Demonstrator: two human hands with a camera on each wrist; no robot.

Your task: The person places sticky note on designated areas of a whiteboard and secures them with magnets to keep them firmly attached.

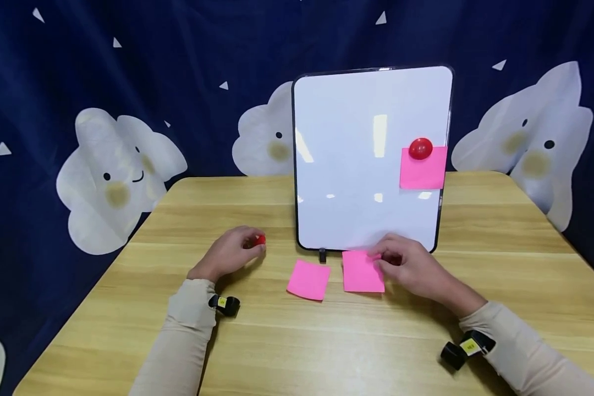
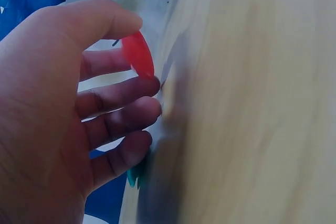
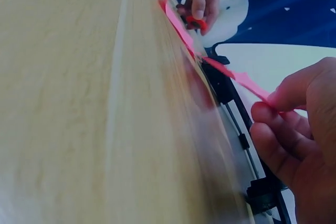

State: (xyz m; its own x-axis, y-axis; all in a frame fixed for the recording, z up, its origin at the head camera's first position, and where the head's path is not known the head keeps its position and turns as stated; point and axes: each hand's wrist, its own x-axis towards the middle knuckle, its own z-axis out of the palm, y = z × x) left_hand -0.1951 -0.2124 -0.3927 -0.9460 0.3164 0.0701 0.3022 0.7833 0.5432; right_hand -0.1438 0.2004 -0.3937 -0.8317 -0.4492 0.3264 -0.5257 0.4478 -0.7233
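Note:
Between thumb and fingers, my left hand (image 1: 230, 253) pinches a red round magnet (image 2: 137, 55) just above the table, left of the whiteboard. My right hand (image 1: 413, 267) pinches the right edge of a pink sticky note (image 1: 361, 275) in front of the board's lower edge. In the right wrist view that note (image 3: 247, 81) is raised off the wood. A second pink sticky note (image 1: 309, 280) lies on the table between the hands, one edge curling up. Upright on the table stands the whiteboard (image 1: 346, 126). Another red magnet (image 1: 421, 148) holds a pink note (image 1: 422, 176) at its right side.
Black feet (image 1: 322, 256) support the board from below. Behind the wooden table (image 1: 287, 346) hangs a dark blue curtain (image 1: 178, 49) with white clouds. A small green object (image 2: 137, 174), partly hidden by the left little finger, cannot be identified.

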